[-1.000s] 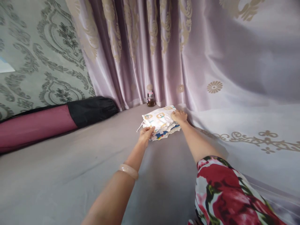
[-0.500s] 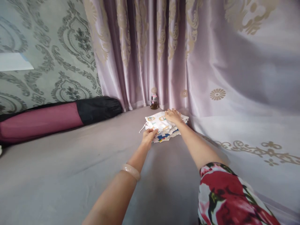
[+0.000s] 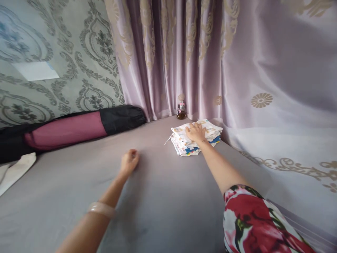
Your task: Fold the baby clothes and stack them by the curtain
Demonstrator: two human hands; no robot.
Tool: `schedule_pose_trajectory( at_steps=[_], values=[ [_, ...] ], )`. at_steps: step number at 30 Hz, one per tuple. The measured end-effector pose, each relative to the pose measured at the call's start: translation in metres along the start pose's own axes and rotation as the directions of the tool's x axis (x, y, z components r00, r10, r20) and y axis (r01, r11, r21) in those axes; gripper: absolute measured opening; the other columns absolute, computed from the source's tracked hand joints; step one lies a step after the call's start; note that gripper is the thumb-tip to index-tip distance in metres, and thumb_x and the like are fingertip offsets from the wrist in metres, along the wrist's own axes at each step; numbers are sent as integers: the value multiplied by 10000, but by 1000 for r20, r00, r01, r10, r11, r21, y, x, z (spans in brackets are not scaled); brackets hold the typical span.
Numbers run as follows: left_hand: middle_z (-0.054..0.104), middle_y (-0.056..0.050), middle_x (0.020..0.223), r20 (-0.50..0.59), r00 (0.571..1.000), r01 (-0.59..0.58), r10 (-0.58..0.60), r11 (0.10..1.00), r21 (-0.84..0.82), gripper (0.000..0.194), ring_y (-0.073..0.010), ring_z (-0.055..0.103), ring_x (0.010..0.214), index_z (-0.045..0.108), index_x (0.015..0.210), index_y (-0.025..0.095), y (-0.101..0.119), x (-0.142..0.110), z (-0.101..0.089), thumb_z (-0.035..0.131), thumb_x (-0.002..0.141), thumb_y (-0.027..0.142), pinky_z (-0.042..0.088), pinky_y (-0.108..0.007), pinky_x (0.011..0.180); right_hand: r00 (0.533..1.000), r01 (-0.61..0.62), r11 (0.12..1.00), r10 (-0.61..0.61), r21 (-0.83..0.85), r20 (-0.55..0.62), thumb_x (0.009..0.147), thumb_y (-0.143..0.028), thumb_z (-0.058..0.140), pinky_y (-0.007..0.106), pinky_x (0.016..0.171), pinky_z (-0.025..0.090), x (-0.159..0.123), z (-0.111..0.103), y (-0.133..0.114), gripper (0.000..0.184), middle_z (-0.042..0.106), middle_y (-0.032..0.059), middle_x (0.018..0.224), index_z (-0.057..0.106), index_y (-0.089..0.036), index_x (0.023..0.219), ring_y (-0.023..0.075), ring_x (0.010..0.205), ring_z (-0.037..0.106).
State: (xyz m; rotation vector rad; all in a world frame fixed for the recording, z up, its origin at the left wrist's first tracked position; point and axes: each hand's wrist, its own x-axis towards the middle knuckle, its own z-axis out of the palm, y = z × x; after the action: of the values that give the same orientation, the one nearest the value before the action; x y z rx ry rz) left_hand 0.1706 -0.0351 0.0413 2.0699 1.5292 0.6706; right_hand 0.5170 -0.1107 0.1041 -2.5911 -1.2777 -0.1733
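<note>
A stack of folded printed clothes (image 3: 181, 140), mostly white with some blue and yellow, lies on the grey sheet near the curtain. A thin white string hangs from its left side. My right hand (image 3: 196, 133) rests on top of the stack with its fingers spread. Well to the left of the stack, my left hand (image 3: 130, 161) is over the sheet, its fingers curled in and nothing visible in them. A pale bangle (image 3: 101, 209) circles my left wrist.
A small jar of dark liquid (image 3: 181, 111) stands behind the stack, against the purple curtain (image 3: 173, 63). Along the patterned wall lies a long maroon and black bag (image 3: 68, 130). White cloth (image 3: 19, 172) lies at the far left of the grey sheet (image 3: 86, 175).
My left hand has let go of the stack's front left edge and moved left, away from it. My right hand stays on top. The view has turned slightly left.
</note>
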Motion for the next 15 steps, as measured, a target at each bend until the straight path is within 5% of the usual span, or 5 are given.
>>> schedule_pose_trajectory(
  at_steps=[3,7,11,15],
  values=[
    [614,-218,1214,-90,995,74,-41,914,400,461,-331,555,1159,616,1138,80,-71,-8,-50,391,876,386,415,-430,981,996,-12,1000,12,-3,86,942,-471,253,610,1073,232,2,-11,-5,568,412,156,1461,495,-193,1373,361,1374,282],
    [518,-224,1359,-119,972,233,-201,801,552,631,-389,504,1220,550,1261,77,-135,-28,-100,230,931,508,408,-492,983,988,112,994,-110,-7,104,959,-425,240,593,1122,156,-1,-21,-23,549,348,139,1518,458,-196,1408,332,1417,224],
    [442,-173,1447,-114,963,265,-244,793,549,674,-373,433,1298,460,1355,113,-154,-42,-117,111,945,517,364,-499,1036,925,332,942,-335,46,178,978,-433,184,593,1142,83,-10,-18,-43,553,287,92,1565,421,-252,1443,310,1448,171],
    [437,-170,1447,-110,961,270,-253,785,557,674,-370,418,1307,444,1362,107,-151,-45,-117,103,941,509,338,-476,1059,907,349,937,-336,-7,253,986,-440,171,610,1133,41,-17,-7,-52,547,362,89,1528,460,-276,1420,316,1432,223]
  ],
)
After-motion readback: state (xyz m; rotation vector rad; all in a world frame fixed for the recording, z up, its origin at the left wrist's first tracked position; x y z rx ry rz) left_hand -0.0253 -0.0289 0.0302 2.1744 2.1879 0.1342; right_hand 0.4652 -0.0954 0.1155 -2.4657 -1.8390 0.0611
